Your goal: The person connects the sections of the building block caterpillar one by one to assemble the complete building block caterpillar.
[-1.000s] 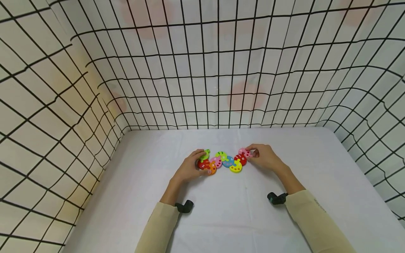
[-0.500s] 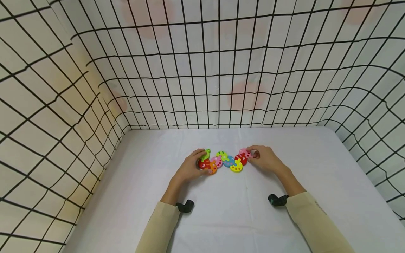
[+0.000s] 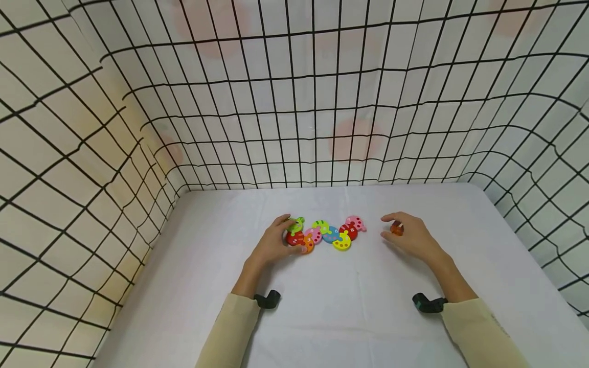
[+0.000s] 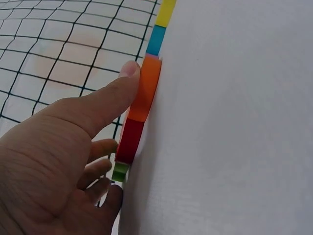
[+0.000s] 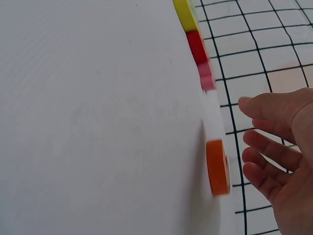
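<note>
A wooden caterpillar puzzle (image 3: 330, 234) of bright numbered pieces lies on the white table. Around its left end my left hand (image 3: 272, 244) holds it, the thumb against the edge of the orange piece (image 4: 146, 88) and the fingers beside the red piece and the green head (image 3: 296, 225). Pink spotted piece (image 3: 356, 223) forms the right end of the chain. To the right of it, a separate orange piece (image 5: 217, 167) lies on the table. My right hand (image 3: 414, 236) hovers over that piece, thumb and fingers spread apart and not touching it in the right wrist view.
The white-covered table (image 3: 340, 317) has a black grid-patterned white wall (image 3: 317, 102) behind it and more on the left and right. Black wrist cameras (image 3: 268, 299) sit below both hands at the sleeve cuffs.
My right hand has let go of the pink end piece and moved right, over the separate orange piece. My left hand stays at the left end, its fingers slightly raised off the green head.
</note>
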Available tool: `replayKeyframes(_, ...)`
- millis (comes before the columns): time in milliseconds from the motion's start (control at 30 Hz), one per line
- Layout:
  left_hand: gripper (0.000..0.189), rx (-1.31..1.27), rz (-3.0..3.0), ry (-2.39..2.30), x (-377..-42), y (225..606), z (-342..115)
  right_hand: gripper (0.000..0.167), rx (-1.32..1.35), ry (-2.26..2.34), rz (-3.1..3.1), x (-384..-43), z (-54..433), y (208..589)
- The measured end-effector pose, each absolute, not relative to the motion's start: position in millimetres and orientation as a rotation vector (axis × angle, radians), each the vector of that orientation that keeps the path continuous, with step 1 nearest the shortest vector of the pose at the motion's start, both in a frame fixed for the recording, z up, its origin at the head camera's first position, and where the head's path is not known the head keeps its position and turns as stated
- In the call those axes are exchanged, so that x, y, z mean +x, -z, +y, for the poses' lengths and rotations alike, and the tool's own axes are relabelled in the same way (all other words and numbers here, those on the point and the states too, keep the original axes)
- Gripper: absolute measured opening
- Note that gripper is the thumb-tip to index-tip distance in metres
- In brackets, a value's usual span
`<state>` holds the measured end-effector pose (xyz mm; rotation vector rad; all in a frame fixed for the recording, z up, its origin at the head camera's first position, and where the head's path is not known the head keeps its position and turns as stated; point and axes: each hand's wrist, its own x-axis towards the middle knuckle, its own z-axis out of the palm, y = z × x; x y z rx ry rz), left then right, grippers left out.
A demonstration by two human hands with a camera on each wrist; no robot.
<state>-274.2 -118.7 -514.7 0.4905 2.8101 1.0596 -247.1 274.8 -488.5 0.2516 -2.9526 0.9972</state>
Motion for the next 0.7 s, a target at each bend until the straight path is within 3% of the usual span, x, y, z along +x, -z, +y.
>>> replayKeyframes(267, 0.086, 0.447, 2.817, -1.043, -275, 516, -122, 0.049, 0.263, -0.961, -2.959, -237, 301, 500)
replayKeyframes(533, 0.090, 0.444, 2.806, -1.021, -278, 518, -124, 0.069, 0.284, -0.882, -3.047, -233, 306, 504)
replayKeyframes(700, 0.087, 0.466, 2.785, -1.045, -279, 517, -126, 0.062, 0.326, -0.925, -3.007, -232, 305, 505)
